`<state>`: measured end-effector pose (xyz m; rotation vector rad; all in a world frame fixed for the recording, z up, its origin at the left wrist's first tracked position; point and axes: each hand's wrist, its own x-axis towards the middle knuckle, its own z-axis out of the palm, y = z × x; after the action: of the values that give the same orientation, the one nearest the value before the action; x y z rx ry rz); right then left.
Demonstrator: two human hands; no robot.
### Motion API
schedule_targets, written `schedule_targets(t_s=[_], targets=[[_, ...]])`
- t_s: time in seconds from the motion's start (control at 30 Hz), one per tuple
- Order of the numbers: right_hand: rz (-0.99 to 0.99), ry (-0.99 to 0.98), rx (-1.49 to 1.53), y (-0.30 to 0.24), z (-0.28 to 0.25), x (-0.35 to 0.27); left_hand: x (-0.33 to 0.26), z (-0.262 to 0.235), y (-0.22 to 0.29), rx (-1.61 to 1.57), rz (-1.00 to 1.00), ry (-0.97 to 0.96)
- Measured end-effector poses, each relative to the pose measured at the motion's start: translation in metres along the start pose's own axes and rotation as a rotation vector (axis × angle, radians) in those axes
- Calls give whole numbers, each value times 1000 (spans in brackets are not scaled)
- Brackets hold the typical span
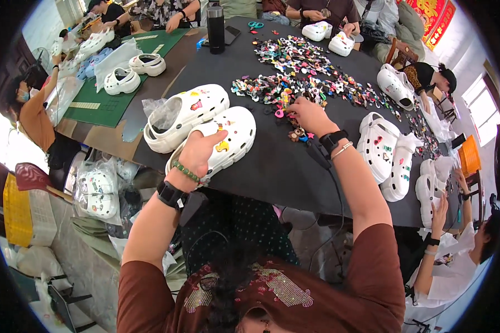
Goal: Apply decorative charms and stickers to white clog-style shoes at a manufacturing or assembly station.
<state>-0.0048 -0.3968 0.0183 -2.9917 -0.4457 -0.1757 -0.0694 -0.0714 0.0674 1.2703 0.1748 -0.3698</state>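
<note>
My left hand (pixel 199 150) grips the heel end of a white clog (pixel 228 139) that lies on the black table (pixel 272 166) and carries a few small charms. A second white clog (pixel 186 114) with plastic wrap lies just beyond it. My right hand (pixel 308 115) reaches into the near edge of a wide pile of small colourful charms (pixel 300 77), fingers curled on the pieces. A few loose charms (pixel 299 135) lie just below that hand. Whether a charm is pinched in the fingers is hidden.
More white clogs (pixel 386 150) lie at the right, others (pixel 330 34) at the far end and on a green mat (pixel 122 77) to the left. A black bottle (pixel 215 29) stands far off. Other people sit around the table; bagged clogs (pixel 97 194) sit below left.
</note>
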Motion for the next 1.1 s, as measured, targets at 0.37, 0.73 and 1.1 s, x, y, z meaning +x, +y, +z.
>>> schedule_targets(t_s=[0.37,0.73,1.1], targets=[[-6,-73,-44,-1,-15,16,3,-3,0,-16,46,-69],[41,-69,106,-5,6,43,4,-5,-4,-3,31,-50],[-62,8,71,-19,-15,39,1,0,-7,-14,65,-5]])
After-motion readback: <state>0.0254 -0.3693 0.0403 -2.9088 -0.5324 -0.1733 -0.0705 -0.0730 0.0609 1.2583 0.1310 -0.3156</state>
